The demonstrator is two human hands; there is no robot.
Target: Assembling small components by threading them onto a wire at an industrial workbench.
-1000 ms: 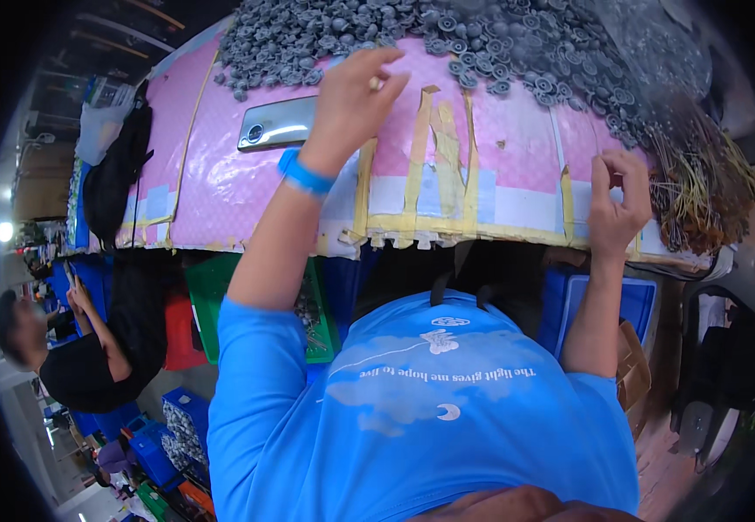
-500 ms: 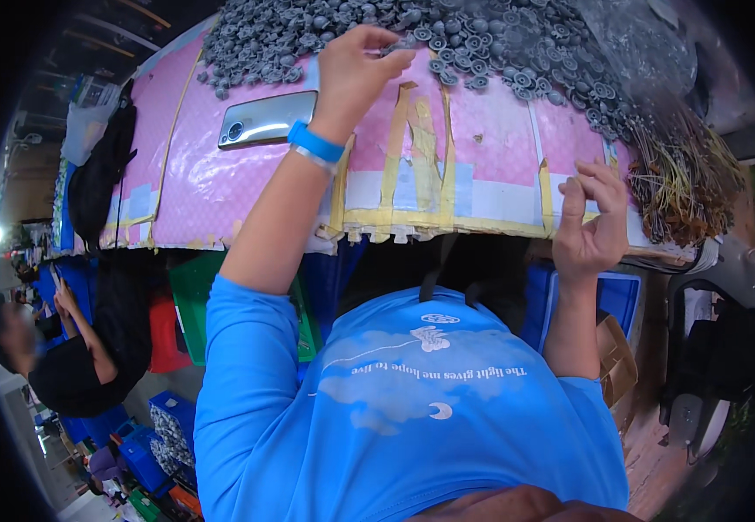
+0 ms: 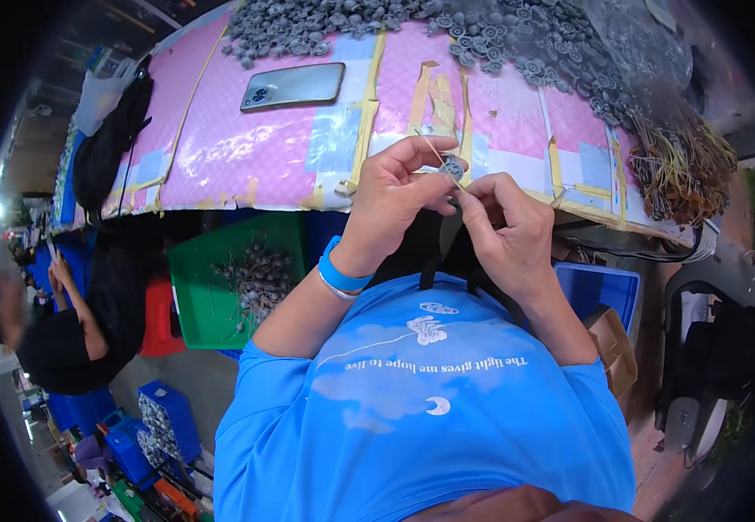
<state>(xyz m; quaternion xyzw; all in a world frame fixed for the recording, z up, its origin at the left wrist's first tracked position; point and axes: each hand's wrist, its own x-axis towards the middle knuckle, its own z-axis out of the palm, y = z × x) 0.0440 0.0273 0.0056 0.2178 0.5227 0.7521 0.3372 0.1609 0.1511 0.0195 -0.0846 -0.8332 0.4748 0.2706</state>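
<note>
In front of my chest, at the near edge of the table, my left hand (image 3: 395, 191) grips a small grey round piece with a ringed face (image 3: 454, 166) between thumb and fingers. A thin, pale yellowish stem (image 3: 430, 148) runs across it. My right hand (image 3: 510, 228) is closed in a pinch against the stem's lower end, just below the grey piece. Further back on the table lies a heap of similar grey pieces (image 3: 516, 43). To the right of the heap rests a bundle of thin stems with brownish ends (image 3: 682, 165).
A phone (image 3: 293, 87) lies on the pink, taped tabletop (image 3: 221, 148). Below the edge, at left, a green bin (image 3: 194, 287) holds grey pieces on stems; a blue bin (image 3: 604, 291) stands at right. Another person (image 3: 73, 322) sits at far left.
My left hand has come back from the heap to the table's near edge, now with a grey piece. My right hand has moved left to meet it. The phone appears further right.
</note>
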